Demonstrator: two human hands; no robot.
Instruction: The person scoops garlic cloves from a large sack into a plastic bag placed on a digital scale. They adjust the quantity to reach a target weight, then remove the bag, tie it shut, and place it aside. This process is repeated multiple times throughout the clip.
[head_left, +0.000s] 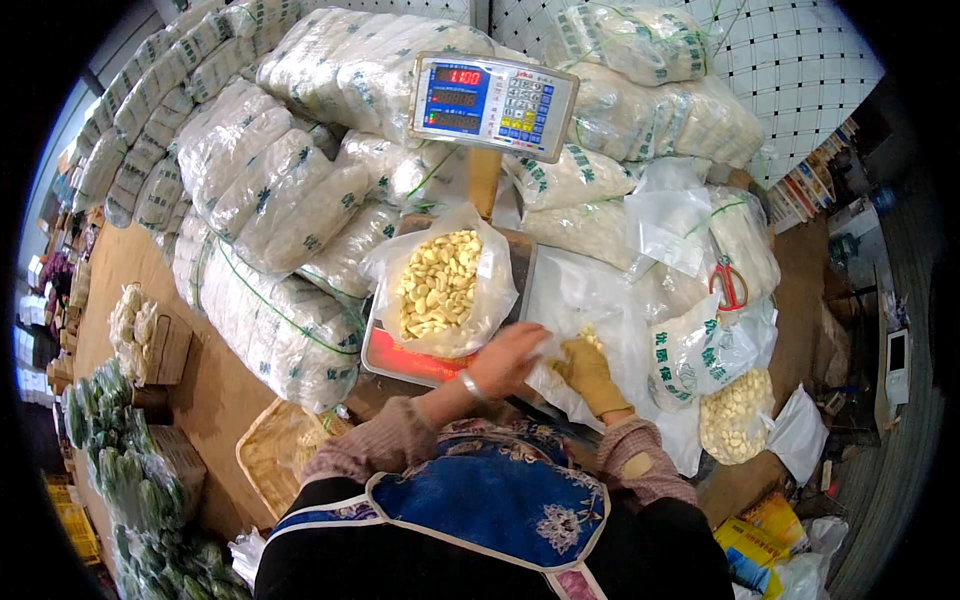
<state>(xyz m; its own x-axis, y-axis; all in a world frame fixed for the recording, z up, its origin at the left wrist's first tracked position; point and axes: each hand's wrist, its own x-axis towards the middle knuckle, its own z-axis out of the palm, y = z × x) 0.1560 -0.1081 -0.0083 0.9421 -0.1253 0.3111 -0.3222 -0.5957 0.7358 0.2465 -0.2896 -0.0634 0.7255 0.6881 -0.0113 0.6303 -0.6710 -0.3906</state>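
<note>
My left hand (511, 361), bare and with a bracelet at the wrist, is blurred beside the right front of a platform scale (529, 270). Nothing shows in its fingers. An open plastic bag (499, 300) of peeled garlic cloves (439, 285) stands on the scale's platform, left of that hand. My right hand (591, 375) wears a tan glove and lies over a white plastic sheet (574, 277). Several loose garlic cloves (590, 335) lie right by its fingertips; its grip is hidden from above.
The scale's lit display (493, 106) rises on a post behind. Filled plastic sacks (277, 322) are piled left and back. Red-handled scissors (727, 286) rest on bags at right, near a bag of garlic cloves (735, 416). A wooden-coloured basket (259, 450) stands at lower left.
</note>
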